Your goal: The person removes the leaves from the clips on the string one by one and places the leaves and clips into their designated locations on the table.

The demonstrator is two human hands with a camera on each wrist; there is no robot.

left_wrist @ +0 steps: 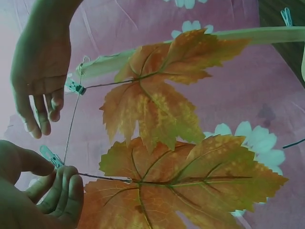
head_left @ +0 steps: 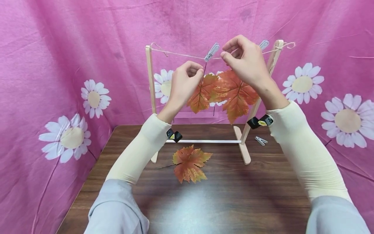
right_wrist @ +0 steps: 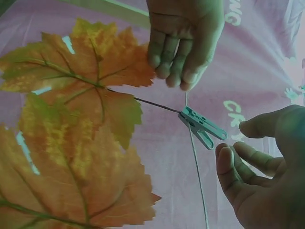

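**Pink Curtain and Wood-Grain Table: Two Leaves Clipped to a Line**

From my remote station I view a wood-grain table point(head_left: 239, 195) set before a pink curtain point(head_left: 117, 39).

1. Near zone. A loose leaf point(head_left: 191, 164), red and yellow, lies flat on the tabletop, stem directed left. Behind it, a white crossbar point(head_left: 213, 141) spans the base of a wooden stand point(head_left: 151, 78). A loose clothespin point(head_left: 261, 140) lies on the table, just right of the stand.

2. Left hand point(head_left: 187, 81). It is raised just beside the stem of the left hanging leaf point(head_left: 200, 97). On my right wrist feed, its fingers are loosely bent, apart from the clip and pinching nothing.

3. Right hand point(head_left: 248, 55). It is raised just right of the centre clothespin point(head_left: 211, 52). Thumb and fingertips are separated, fingers curved, gripping nothing.

4. Line. A thin cord point(head_left: 181, 53) runs between the post tops. The centre clothespin clamps the left hanging leaf's stem there. The second clothespin point(head_left: 264, 44), partly hidden behind the right hand, holds the right hanging leaf point(head_left: 238, 97). I observe the two leaves overlapping.

5. Far zone. White daisies point(head_left: 347, 120) are printed across the curtain.
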